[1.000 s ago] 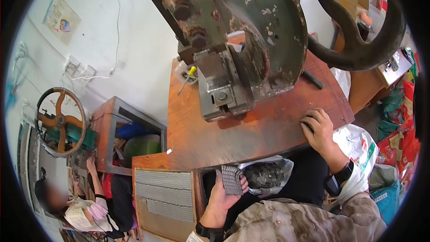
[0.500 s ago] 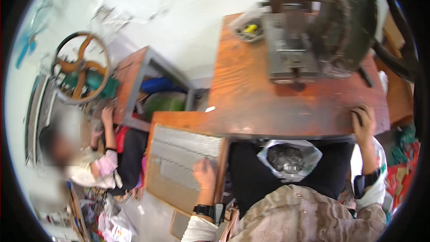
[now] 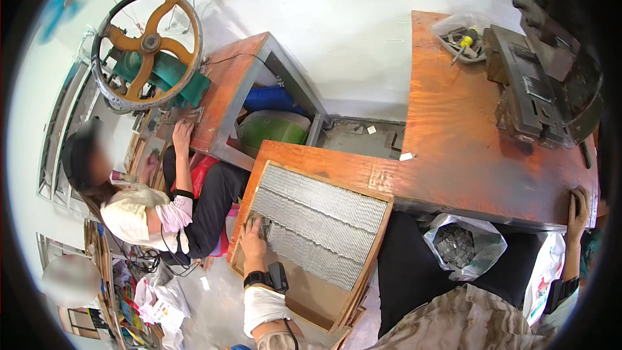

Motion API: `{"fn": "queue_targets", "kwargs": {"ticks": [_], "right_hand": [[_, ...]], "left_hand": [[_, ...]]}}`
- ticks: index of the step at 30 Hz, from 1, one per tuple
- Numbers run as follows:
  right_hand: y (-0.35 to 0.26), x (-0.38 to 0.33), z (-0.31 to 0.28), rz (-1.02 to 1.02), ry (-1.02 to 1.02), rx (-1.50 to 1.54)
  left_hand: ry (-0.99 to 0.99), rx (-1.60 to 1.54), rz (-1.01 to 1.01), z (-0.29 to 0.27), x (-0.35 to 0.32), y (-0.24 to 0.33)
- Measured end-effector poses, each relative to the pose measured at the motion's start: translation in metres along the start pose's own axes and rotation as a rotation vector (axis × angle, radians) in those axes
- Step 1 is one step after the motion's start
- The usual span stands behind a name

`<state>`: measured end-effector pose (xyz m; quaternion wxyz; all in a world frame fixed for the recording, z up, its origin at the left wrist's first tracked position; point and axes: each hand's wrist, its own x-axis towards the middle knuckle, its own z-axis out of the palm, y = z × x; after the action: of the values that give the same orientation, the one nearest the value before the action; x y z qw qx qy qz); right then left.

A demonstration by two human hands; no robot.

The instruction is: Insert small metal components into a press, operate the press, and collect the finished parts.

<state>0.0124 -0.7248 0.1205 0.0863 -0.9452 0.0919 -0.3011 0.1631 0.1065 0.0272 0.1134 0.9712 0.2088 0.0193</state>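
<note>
The left hand (image 3: 254, 232) rests, fingers curled, on the near-left end of the metal rows (image 3: 317, 220), seemingly pinching some. Rows run away rightward. The right hand (image 3: 576, 204) lies flat on the table edge (image 3: 479, 204), holding nothing.

I see a clear plastic bag (image 3: 464, 244) of small grey metal parts below the tabletop (image 3: 453, 155) edge | a second clear bag (image 3: 461, 31) with a yellow-handled tool at the tabletop's far corner | a white printed bag (image 3: 541, 279) at lower right | no screens or signs I can make out
</note>
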Motion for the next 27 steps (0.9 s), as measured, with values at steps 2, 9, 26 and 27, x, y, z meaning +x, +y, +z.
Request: {"fn": "queue_targets", "kwargs": {"ticks": [2, 9, 26, 27], "right_hand": [[0.001, 0.000, -0.001, 0.006, -0.007, -0.013], [0.021, -0.003, 0.001, -0.011, -0.038, -0.086], [0.052, -0.010, 0.000, -0.042, -0.063, -0.157], [0.056, -0.011, 0.001, -0.051, -0.071, -0.174]], "left_hand": [[-0.024, 0.233, 0.291, 0.001, 0.007, -0.009], [-0.029, 0.229, 0.517, -0.008, 0.019, -0.011], [-0.136, -0.406, 0.022, 0.009, 0.019, -0.036], [-0.130, -0.402, 0.019, 0.003, 0.016, -0.030]]}}
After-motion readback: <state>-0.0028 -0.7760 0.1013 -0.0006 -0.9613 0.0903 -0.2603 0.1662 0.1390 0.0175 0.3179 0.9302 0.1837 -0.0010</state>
